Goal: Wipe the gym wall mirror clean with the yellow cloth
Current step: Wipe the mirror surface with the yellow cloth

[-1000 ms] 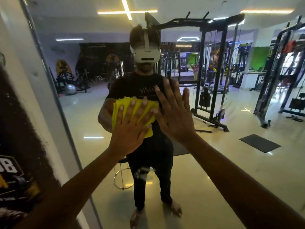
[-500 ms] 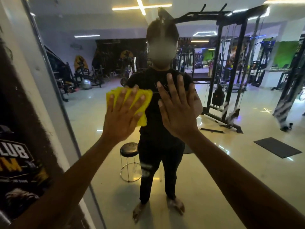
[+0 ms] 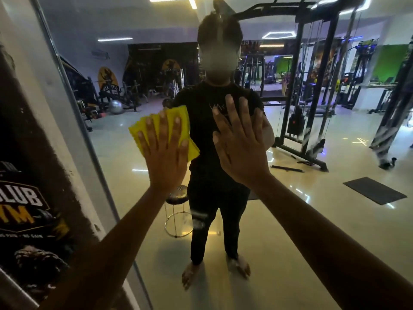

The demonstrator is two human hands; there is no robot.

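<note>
The gym wall mirror (image 3: 312,220) fills most of the view and reflects me and the gym behind. My left hand (image 3: 164,151) lies flat with straight, spread fingers on the folded yellow cloth (image 3: 178,121), pressing it against the glass at chest height. The cloth sticks out above and to both sides of the fingers. Just to the right, my right hand (image 3: 240,144) rests flat on the bare glass, fingers straight and spread, holding nothing.
The mirror's metal frame edge (image 3: 89,139) runs diagonally down the left side, close to the cloth. Left of it is a wall with a dark gym poster (image 3: 24,209). Reflected in the glass are a stool, a cable machine and a floor mat.
My left hand has slid the yellow cloth leftward across the glass, toward the frame edge. My right hand has stayed flat on the mirror, and the gap between the two hands has widened.
</note>
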